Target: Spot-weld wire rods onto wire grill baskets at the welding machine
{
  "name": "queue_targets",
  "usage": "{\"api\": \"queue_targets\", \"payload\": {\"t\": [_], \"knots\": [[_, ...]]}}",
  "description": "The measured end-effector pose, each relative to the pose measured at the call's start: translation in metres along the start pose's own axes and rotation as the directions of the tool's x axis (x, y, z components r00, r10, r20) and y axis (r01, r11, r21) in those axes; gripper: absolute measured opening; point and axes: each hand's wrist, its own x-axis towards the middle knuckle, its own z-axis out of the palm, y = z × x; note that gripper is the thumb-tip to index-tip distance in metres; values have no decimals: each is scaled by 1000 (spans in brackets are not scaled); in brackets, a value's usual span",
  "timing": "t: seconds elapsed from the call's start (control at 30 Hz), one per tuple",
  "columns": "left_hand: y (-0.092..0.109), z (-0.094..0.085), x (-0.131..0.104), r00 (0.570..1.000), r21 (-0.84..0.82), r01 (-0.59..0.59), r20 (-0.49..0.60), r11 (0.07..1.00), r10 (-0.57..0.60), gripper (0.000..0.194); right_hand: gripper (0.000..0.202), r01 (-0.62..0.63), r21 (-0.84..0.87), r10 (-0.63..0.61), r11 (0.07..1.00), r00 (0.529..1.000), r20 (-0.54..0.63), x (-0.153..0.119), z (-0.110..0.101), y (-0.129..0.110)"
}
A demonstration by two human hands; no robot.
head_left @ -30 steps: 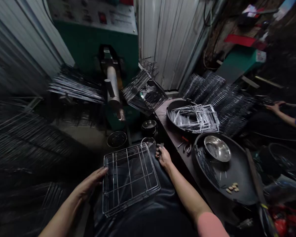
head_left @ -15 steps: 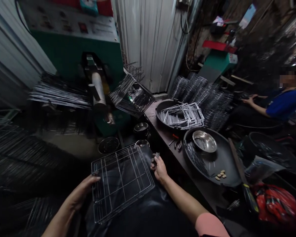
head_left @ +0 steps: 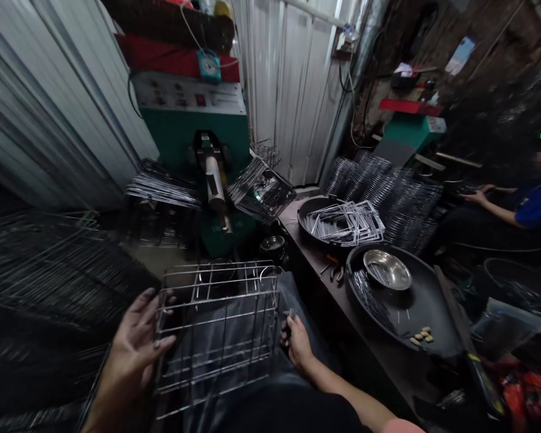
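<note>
A wire basket (head_left: pixel 228 313) of shiny metal rods stands tilted over my lap, on a dark apron (head_left: pixel 293 294). My left hand (head_left: pixel 139 337) grips its left side, the thumb in front and the fingertips round the edge wires. Just off the basket's right side, my right hand (head_left: pixel 300 343) is closed on a small bundle of short metal wires (head_left: pixel 291 314); their tips stick up past the fingers. The palm side of this hand is hidden.
A green machine (head_left: pixel 193 129) with a metal arm (head_left: pixel 214 180) stands ahead. To the right, a bench holds a tray of wire frames (head_left: pixel 356 222), pliers (head_left: pixel 339 275), and a round black tray (head_left: pixel 451 337) with a steel bowl (head_left: pixel 388 269). A co-worker (head_left: pixel 529 204) sits far right.
The basket has turned in my left hand, from lying flat-on to showing its depth, and the left fingers have shifted along its edge. My view has swung left and up.
</note>
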Motion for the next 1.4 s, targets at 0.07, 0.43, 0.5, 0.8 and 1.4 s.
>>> {"api": "queue_targets", "payload": {"t": [0.07, 0.43, 0.5, 0.8, 1.4], "knots": [[22, -9, -4, 983, 149, -180, -5, 972, 183, 104, 50, -6, 40, 6, 999, 1000, -7, -8, -5, 5], [23, 10, -8, 561, 573, -792, 551, 208, 618, 69, 16, -149, 191, 146, 970, 989, 32, -21, 3, -31], [21, 12, -4, 580, 587, -781, 556, 213, 596, 72, 10, -193, 203, 188, 960, 981, 47, -15, 1, -41], [23, 18, -1, 769, 672, -625, 444, 396, 460, 81, 19, 266, -81, -268, 960, 963, -16, 12, -13, -72], [18, 45, 99, 725, 655, -681, 537, 329, 432, 68, 27, 518, -548, -51, 656, 756, 653, 29, 77, -145]]}}
